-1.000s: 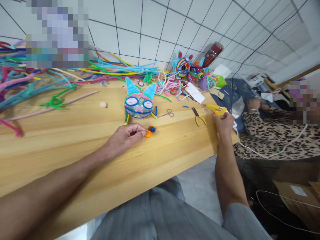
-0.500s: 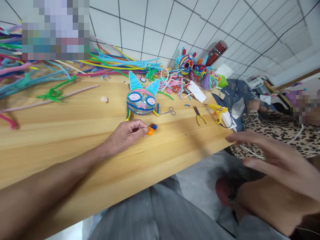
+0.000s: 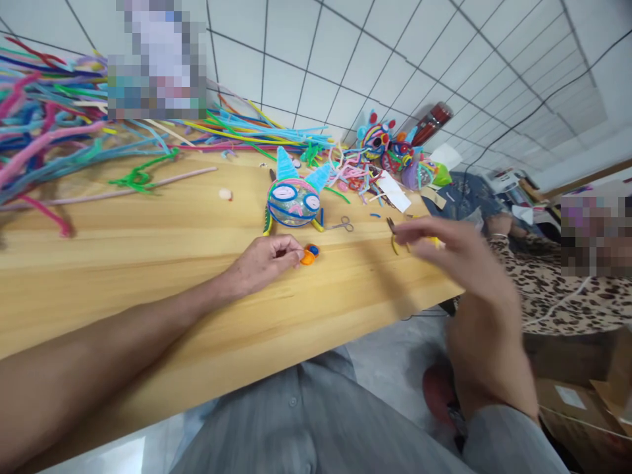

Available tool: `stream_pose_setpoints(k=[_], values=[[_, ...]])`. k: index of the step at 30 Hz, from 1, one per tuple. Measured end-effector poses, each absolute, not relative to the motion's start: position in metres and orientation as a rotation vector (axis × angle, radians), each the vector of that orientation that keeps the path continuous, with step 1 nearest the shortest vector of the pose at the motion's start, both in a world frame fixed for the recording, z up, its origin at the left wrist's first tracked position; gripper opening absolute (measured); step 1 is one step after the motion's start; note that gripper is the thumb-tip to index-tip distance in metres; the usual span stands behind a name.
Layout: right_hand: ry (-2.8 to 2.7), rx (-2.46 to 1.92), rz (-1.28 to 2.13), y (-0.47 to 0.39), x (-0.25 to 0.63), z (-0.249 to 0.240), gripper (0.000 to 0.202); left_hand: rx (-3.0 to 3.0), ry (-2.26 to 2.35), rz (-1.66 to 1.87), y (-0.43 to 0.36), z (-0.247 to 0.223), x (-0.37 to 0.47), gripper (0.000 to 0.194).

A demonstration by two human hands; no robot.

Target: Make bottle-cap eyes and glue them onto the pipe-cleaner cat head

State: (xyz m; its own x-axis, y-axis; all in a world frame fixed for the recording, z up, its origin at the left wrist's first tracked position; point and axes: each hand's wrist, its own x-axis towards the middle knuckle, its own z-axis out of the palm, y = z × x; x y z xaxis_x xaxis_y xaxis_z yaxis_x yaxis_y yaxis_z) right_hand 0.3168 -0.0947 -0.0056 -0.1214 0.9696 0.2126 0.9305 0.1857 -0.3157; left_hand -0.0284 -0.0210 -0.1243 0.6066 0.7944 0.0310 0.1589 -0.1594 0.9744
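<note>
My left hand pinches a small orange and blue piece low over the wooden table. Just beyond it stands a round figure with light blue pointed ears, pink oval eyes and blue bands. My right hand, blurred by motion, is raised over the table's right part with its fingers apart and nothing seen in it. It partly covers the pliers and hides most of a yellow glue gun. Small scissors lie right of the figure.
Colourful pipe cleaners are heaped at the back left. Finished-looking figures and a red cylinder stand by the tiled wall. A person in leopard print sits at the right, past the table's end.
My right hand has moved left and inward over the table, now covering the glue gun. The left hand keeps its pinch on the orange and blue piece. The view has shifted slightly.
</note>
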Motion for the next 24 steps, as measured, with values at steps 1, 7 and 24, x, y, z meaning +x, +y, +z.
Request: stream_pose_setpoints(k=[1, 7, 24], values=[[-2.131, -1.788, 0.115, -0.084, 0.314, -0.014, 0.026, 1.664, 0.797, 0.682, -0.021, -0.125, -0.028, 0.035], [-2.394, -1.66, 0.135, -0.06, 0.287, -0.06, 0.021, 1.648, 0.772, 0.706, -0.022, -0.125, -0.026, 0.03], [-1.363, -1.065, 0.958, -0.033, 0.226, -0.028, 0.048, 1.639, 0.767, 0.636, -0.021, -0.124, -0.028, 0.033]])
